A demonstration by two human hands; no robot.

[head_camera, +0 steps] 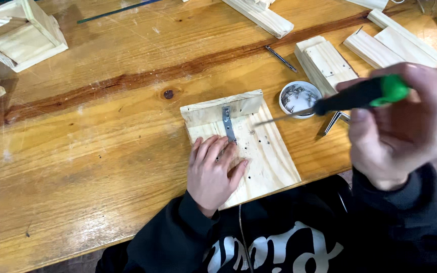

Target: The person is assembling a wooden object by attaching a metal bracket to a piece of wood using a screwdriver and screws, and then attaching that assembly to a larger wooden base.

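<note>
My left hand [212, 169] lies flat on a pale wooden board [266, 151] at the table's near edge, fingers spread beside a metal angle bracket [227, 123]. The bracket joins the board to an upright wooden piece [213, 109] at its far end. My right hand [405, 126] is raised to the right, closed around a screwdriver [352, 97] with a black and green handle. Its shaft points left, and the tip hovers over the board close to the bracket.
A small white round lid with several screws [299, 98] sits just right of the board, another metal bracket [334, 123] beside it. Wooden blocks [324, 60] and strips [395, 40] lie at the back right, a wooden box frame [18, 35] at the back left.
</note>
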